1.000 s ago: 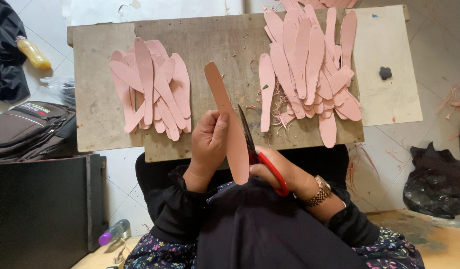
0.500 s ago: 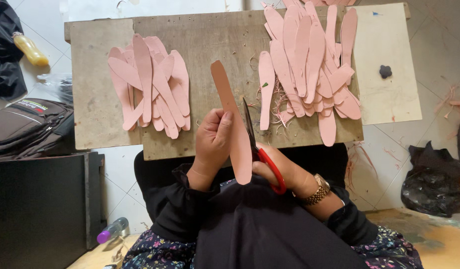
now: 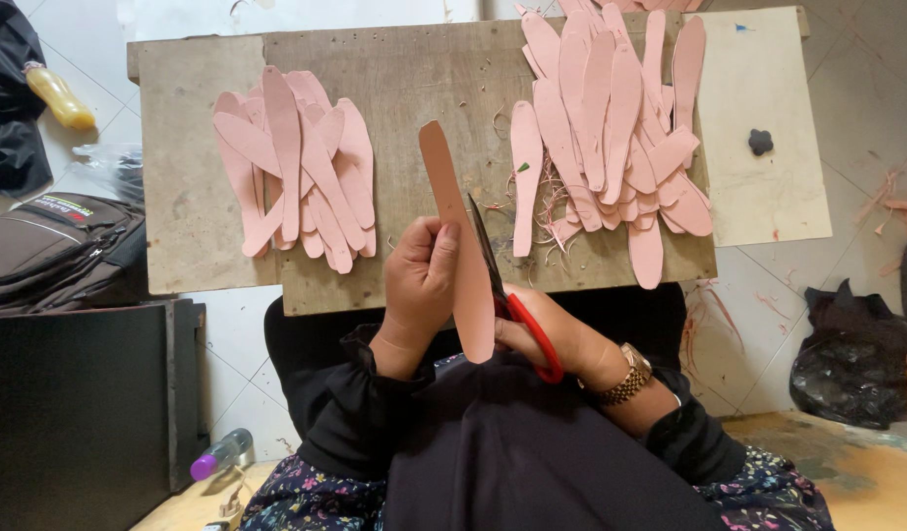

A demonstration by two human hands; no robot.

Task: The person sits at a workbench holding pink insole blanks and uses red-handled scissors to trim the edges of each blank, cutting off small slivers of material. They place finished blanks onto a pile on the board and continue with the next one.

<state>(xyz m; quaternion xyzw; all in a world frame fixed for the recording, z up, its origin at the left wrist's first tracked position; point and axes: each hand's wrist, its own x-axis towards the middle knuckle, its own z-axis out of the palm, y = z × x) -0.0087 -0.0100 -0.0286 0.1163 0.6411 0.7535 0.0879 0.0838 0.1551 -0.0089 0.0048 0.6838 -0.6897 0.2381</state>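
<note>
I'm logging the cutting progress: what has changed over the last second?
The scissors in the right hand have moved further up the pink strip's edge; the left hand keeps holding it upright. Both pink piles on the board are unchanged.

Head-worn camera looks steeply down, close over a wooden board (image 3: 414, 118).

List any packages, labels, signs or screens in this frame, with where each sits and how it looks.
No signs or screens.
Yellow bottle: top left on the floor, lying tilted, pale cap.
Clear bottle: bottom left on the floor, lying down, purple cap.
Bag label: small light patch with red on the dark bag at left.
Plastic bag: lower right, black, crumpled.
</note>
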